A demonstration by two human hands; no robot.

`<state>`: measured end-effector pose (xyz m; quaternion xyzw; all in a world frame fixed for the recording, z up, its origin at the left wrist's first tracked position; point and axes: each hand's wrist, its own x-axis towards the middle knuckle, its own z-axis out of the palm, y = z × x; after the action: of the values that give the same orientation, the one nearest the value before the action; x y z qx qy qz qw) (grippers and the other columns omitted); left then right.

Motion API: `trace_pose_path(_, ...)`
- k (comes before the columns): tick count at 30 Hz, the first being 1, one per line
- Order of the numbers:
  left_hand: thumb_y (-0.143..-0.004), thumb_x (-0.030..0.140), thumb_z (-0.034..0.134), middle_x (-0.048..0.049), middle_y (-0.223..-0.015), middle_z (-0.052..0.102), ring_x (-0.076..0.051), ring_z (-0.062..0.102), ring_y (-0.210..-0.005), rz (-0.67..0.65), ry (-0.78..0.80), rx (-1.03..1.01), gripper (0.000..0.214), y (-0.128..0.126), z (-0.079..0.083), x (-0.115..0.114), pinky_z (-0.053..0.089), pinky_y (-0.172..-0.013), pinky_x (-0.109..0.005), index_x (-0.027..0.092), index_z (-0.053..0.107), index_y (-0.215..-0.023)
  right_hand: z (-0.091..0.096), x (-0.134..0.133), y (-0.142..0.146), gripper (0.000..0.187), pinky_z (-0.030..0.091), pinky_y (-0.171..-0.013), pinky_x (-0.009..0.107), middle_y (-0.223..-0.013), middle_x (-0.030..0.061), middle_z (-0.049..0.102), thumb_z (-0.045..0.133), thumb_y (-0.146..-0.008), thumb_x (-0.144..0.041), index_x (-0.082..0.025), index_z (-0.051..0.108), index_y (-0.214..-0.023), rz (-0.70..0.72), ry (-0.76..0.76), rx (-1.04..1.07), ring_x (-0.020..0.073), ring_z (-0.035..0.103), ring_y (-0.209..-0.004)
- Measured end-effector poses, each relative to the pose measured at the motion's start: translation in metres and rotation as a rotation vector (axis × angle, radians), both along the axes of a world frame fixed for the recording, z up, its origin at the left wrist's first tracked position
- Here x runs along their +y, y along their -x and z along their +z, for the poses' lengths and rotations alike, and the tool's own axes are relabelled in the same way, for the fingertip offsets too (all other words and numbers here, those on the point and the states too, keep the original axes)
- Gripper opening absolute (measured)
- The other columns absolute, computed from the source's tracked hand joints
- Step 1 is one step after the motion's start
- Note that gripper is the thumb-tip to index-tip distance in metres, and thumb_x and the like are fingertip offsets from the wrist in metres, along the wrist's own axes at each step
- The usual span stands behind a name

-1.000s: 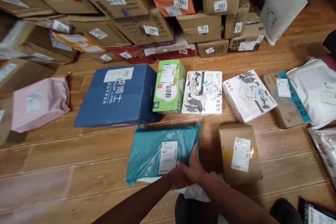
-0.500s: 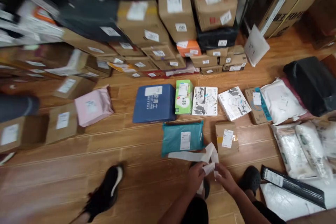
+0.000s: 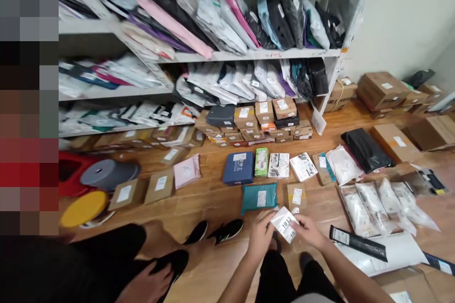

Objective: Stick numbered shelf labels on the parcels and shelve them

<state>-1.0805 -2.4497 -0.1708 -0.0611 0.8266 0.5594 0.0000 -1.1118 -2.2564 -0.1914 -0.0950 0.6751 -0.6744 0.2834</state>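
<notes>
- My left hand [image 3: 261, 236], at lower centre of the frame, pinched the left edge of a white label [image 3: 284, 224], with the fingers pressed together around the paper.
- My right hand [image 3: 308, 228], just to the right of it, pinched the opposite edge of the same label. The label was thus held between both hands, above the floor and tilted, with the printed digits "1013" facing up.
- Another person's hand [image 3: 149, 286] lay at the lower left, beside a dark trouser leg. A pair of black shoes [image 3: 225, 231] stood on the wooden floor [image 3: 199, 199], left of my left hand.
- A long black parcel [image 3: 357, 242] lay at the lower right, resting on a white bag [image 3: 394, 250].
- Just beyond the label, a teal parcel [image 3: 259, 197] and a small brown box [image 3: 296, 196] lay side by side, near each other but apart.
- Behind these ran a row of parcels. It held a blue box [image 3: 238, 168], a green box [image 3: 262, 162] against it and a white illustrated parcel [image 3: 278, 165] next along.
- A pink parcel [image 3: 187, 170] lay left of centre, well apart from that row.
- Stacked cardboard boxes [image 3: 265, 113] stood at mid-frame, at the foot of the shelving [image 3: 249, 54].
- The shelving filled the upper half of the frame and was packed with soft mailer bags.
</notes>
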Motion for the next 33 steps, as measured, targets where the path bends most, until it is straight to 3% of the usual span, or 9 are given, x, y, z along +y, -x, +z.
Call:
trace_pose_path(2,-0.083,0.042,0.054,-0.0117,-0.115,0.075,-0.029,0.066,-0.112,0.066,-0.067,0.008,0.037,-0.024,0.028,0.012,0.048,-0.104,-0.044,0.022,0.078,-0.103,0.024,0.011,-0.012,0.054,0.048,-0.071,0.030,-0.079,0.0024,0.069,0.063,-0.080,-0.070,-0.018,0.073,-0.091,0.021,0.038,0.024,0.0168,0.058,-0.072)
trace_pose_path(6,-0.082,0.060,0.060,-0.0109,-0.132,0.068,-0.030,0.061,-0.124,0.207,-0.480,-0.042,0.061,-0.080,0.058,0.047,0.047,-0.107,-0.042,0.024,0.065,-0.132,0.067,0.032,-0.044,0.054,0.046,-0.065,0.027,-0.075,0.0020,0.069,0.069,-0.075,-0.070,-0.017,0.073,-0.085,0.122,0.143,-0.017,0.0143,0.056,-0.066)
trace_pose_path(9,-0.067,0.073,0.070,-0.0155,-0.117,0.074,-0.035,0.067,-0.112,0.339,-0.717,-0.104,0.074,-0.108,0.073,0.075,0.053,-0.098,-0.044,0.016,0.074,-0.113,0.090,0.038,-0.068,0.058,0.043,-0.060,0.026,-0.068,0.0002,0.066,0.074,-0.067,-0.073,-0.016,0.073,-0.078,0.051,0.193,-0.082,0.0121,0.052,-0.059)
trace_pose_path(12,-0.055,0.080,0.073,-0.0153,-0.095,0.079,-0.035,0.071,-0.099,0.471,-0.765,-0.136,0.077,-0.124,0.089,0.093,0.056,-0.091,-0.045,0.012,0.077,-0.091,0.103,0.034,-0.088,0.061,0.042,-0.058,0.026,-0.064,-0.0006,0.063,0.074,-0.063,-0.076,-0.017,0.072,-0.075,-0.001,0.199,-0.109,0.0118,0.050,-0.057)
trace_pose_path(16,-0.057,0.079,0.073,-0.0140,-0.095,0.079,-0.033,0.072,-0.093,0.566,-0.672,-0.075,0.077,-0.147,0.110,0.094,0.057,-0.086,-0.042,0.012,0.077,-0.097,0.118,0.021,-0.113,0.062,0.042,-0.056,0.026,-0.062,0.0004,0.062,0.074,-0.061,-0.078,-0.017,0.070,-0.072,0.039,0.205,-0.151,0.0133,0.051,-0.057)
trace_pose_path(21,-0.064,0.066,0.077,-0.0139,-0.114,0.075,-0.028,0.072,-0.095,0.675,-0.661,0.109,0.070,-0.189,0.122,0.067,0.058,-0.081,-0.034,0.016,0.074,-0.113,0.129,-0.010,-0.144,0.063,0.037,-0.053,0.025,-0.059,-0.0002,0.059,0.074,-0.059,-0.079,-0.016,0.066,-0.067,0.136,0.206,-0.151,0.0113,0.046,-0.053)
trace_pose_path(25,-0.068,0.059,0.078,-0.0122,-0.103,0.077,-0.027,0.072,-0.092,0.744,-0.527,0.204,0.053,-0.244,0.125,0.029,0.059,-0.080,-0.032,0.018,0.078,-0.101,0.120,-0.057,-0.183,0.062,0.036,-0.053,0.025,-0.058,-0.0001,0.057,0.072,-0.065,-0.077,-0.016,0.067,-0.068,0.260,0.187,-0.094,0.0116,0.045,-0.053)
trace_pose_path(28,-0.069,0.060,0.076,-0.0119,-0.096,0.078,-0.028,0.072,-0.092,0.826,-0.346,0.283,0.044,-0.306,0.123,-0.009,0.059,-0.085,-0.035,0.019,0.080,-0.083,0.105,-0.111,-0.227,0.061,0.034,-0.052,0.025,-0.054,-0.0025,0.051,0.071,-0.067,-0.076,-0.017,0.061,-0.060,0.382,0.204,-0.039,0.0107,0.040,-0.052)
trace_pose_path(33,-0.072,0.066,0.070,-0.0117,-0.091,0.076,-0.028,0.069,-0.084,1.044,-0.128,0.289,0.047,-0.436,0.107,-0.087,0.059,-0.078,-0.032,0.020,0.077,-0.067,0.090,-0.223,-0.331,0.056,0.035,-0.056,0.024,-0.056,-0.0060,0.045,0.086,-0.056,-0.064,-0.019,0.052,-0.059,0.506,0.318,-0.027,0.0100,0.040,-0.056)
